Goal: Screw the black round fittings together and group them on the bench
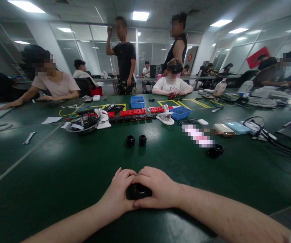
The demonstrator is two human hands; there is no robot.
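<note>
Both my hands meet over a small black round part (138,191) on the dark green table (59,168), close to my body. My left hand (118,194) wraps its fingers round the part's left side. My right hand (155,190) covers its top and right side with curled fingers. Most of the part is hidden under my fingers. Two similar black round parts (136,140) stand side by side further out on the table, and another black ring-shaped part (215,150) lies to the right.
Red and black strips (132,114), two blue bins (137,102), a white clip stand (167,116), a bowl of parts (80,126), phones and cables (262,133) lie across the middle. A wrench (29,137) lies left. Several people sit or stand at the far side.
</note>
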